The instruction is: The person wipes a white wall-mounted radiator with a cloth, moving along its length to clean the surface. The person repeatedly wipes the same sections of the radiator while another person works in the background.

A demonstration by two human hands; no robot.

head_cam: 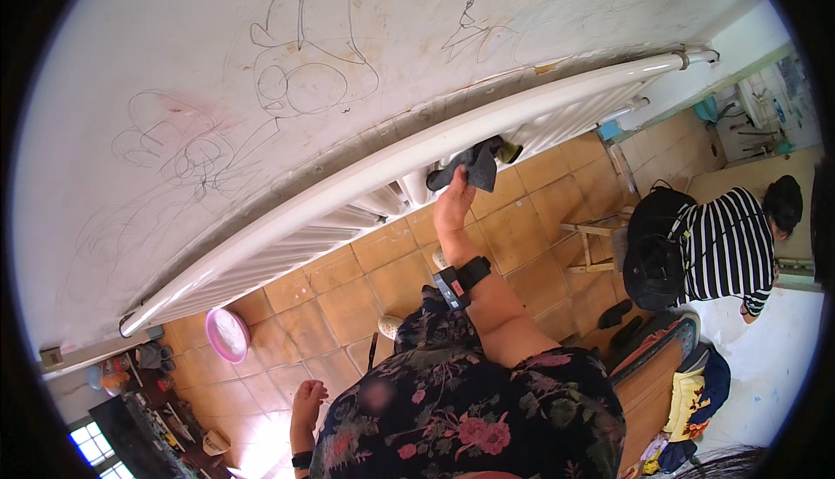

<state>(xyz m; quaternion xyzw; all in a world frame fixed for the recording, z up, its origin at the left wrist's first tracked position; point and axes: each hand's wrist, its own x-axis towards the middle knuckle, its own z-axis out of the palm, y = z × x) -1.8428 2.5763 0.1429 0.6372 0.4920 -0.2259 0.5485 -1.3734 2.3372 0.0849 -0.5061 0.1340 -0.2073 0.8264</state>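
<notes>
My right hand [455,205] holds a dark grey cloth [479,165] against the white column radiator [408,146], below its thick top pipe. Part of the cloth goes in among the columns, and a dark item with an olive-green part [509,152] shows at its upper right end. The fingers under the cloth are hidden. My left hand [312,393] hangs low at my left side, its fingers loosely curled, with nothing seen in it. The radiator runs along a white wall [391,42] marked with pencil drawings and stains.
A pink basin [227,335] with whitish contents stands on the tiled floor [398,283]. At the right, a person in a striped top [727,244] with a black backpack [655,251] is beside a wooden stool [593,244]. Cluttered shelves [169,414] stand lower left; a wooden-sided piece of furniture [652,394] holds cloths.
</notes>
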